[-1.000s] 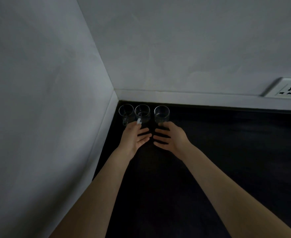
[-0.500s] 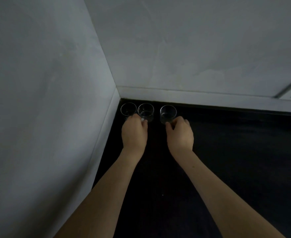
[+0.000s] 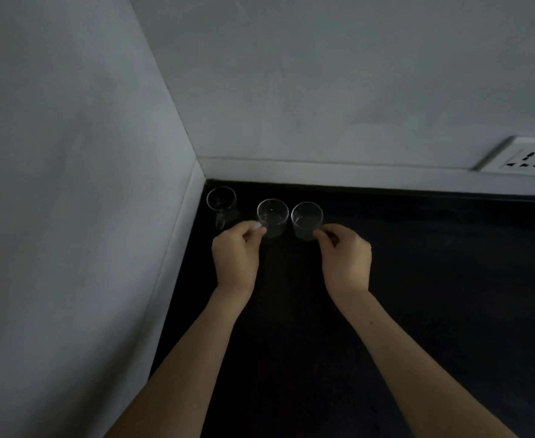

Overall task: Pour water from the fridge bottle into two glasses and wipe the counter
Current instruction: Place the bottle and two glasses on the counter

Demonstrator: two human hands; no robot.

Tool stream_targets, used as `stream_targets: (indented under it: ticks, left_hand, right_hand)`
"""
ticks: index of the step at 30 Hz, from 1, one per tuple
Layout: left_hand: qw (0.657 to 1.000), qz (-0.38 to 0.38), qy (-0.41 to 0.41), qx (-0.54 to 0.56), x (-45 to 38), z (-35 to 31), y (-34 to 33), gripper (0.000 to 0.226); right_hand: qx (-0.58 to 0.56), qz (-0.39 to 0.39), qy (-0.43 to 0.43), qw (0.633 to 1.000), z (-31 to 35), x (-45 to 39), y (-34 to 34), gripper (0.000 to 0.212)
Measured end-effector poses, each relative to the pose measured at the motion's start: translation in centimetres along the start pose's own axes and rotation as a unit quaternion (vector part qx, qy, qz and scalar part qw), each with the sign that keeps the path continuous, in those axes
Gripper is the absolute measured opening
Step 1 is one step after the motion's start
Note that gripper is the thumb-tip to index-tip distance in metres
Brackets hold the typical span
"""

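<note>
both hands just pulled two glasses off the corner row | left hand (image 3: 236,256) pinching middle glass (image 3: 272,218), right hand (image 3: 346,259) pinching right glass (image 3: 307,220), worktop (image 3: 433,279) 12 o'clock | third glass (image 3: 221,203) left at 11 | bottle not in view, pouring next probably

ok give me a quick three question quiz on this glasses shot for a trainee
1. How many glasses stand on the dark counter?
2. True or false: the left hand grips the corner glass.
3. The right hand holds: A the middle glass, B the right glass, C the wall socket.

Key: 1. three; 2. false, it grips the middle glass; 3. B.
</note>
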State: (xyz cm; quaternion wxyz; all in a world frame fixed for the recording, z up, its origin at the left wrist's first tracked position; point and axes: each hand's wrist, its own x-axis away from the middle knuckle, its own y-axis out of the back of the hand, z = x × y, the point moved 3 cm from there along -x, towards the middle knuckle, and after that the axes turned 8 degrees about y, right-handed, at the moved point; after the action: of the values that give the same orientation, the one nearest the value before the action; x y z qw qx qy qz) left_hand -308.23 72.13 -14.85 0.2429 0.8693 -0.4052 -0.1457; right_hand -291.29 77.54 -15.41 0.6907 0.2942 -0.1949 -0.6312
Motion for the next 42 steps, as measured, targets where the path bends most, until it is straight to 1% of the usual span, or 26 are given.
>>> stream_targets:
  ticks: [3,7,10,13,16,19,21,26,30,31,34,36,39,42]
  left_hand:
    - [0.999,0.009,0.004,0.039,1.7,-1.0,0.3,0.01]
    - [0.996,0.048,0.004,0.081,4.5,-3.4,0.2,0.01]
    - [0.993,0.073,-0.018,0.092,7.1,-5.9,0.1,0.009]
    - [0.99,0.097,-0.041,0.094,10.4,-8.4,-0.1,0.01]
    - [0.985,0.13,-0.05,0.099,14.5,-10.6,-0.2,0.01]
    - [0.977,0.175,-0.038,0.115,19.2,-12.6,-0.5,0.009]
    - [0.971,0.204,-0.032,0.12,22.6,-13.9,-0.7,0.008]
    - [0.958,0.257,-0.048,0.119,32.0,-17.0,-1.6,0.011]
    - [0.941,0.31,-0.042,0.131,39.8,-20.0,-2.9,0.008]
    - [0.937,0.322,-0.049,0.129,41.7,-20.8,-3.3,0.008]
    - [0.921,0.365,-0.077,0.114,47.0,-23.0,-4.4,0.007]
    - [0.906,0.399,-0.099,0.102,50.2,-24.4,-5.2,0.006]
    - [0.878,0.452,-0.127,0.095,54.4,-26.3,-6.0,0.008]
    - [0.849,0.499,-0.154,0.082,57.6,-27.6,-7.1,0.004]
  right_hand:
    - [-0.032,-0.024,0.009,0.999,-1.0,1.6,2.5,0.023]
    - [-0.047,-0.054,-0.006,0.997,-1.9,3.8,7.0,0.022]
    - [-0.056,-0.084,-0.003,0.995,-2.4,6.0,10.9,0.02]
    - [-0.065,-0.095,-0.013,0.993,-2.8,8.7,14.9,0.018]
    - [-0.086,-0.105,-0.027,0.99,-3.4,12.1,18.8,0.016]
    - [-0.11,-0.124,-0.043,0.985,-4.5,16.2,22.7,0.014]
    - [-0.122,-0.141,-0.062,0.981,-5.6,19.3,25.2,0.011]
    - [-0.149,-0.19,-0.104,0.965,-8.5,28.3,31.9,0.007]
    - [-0.149,-0.25,-0.142,0.946,-10.6,36.1,37.5,0.002]
    - [-0.143,-0.265,-0.151,0.942,-11.1,38.0,38.9,0.001]
    - [-0.103,-0.306,-0.179,0.929,-12.3,43.6,42.6,0.009]
    - [-0.086,-0.336,-0.198,0.917,-12.8,47.1,44.8,0.005]
    - [-0.069,-0.4,-0.22,0.887,-13.1,52.2,47.5,0.003]
    - [-0.045,-0.459,-0.244,0.853,-12.9,56.8,49.2,0.004]
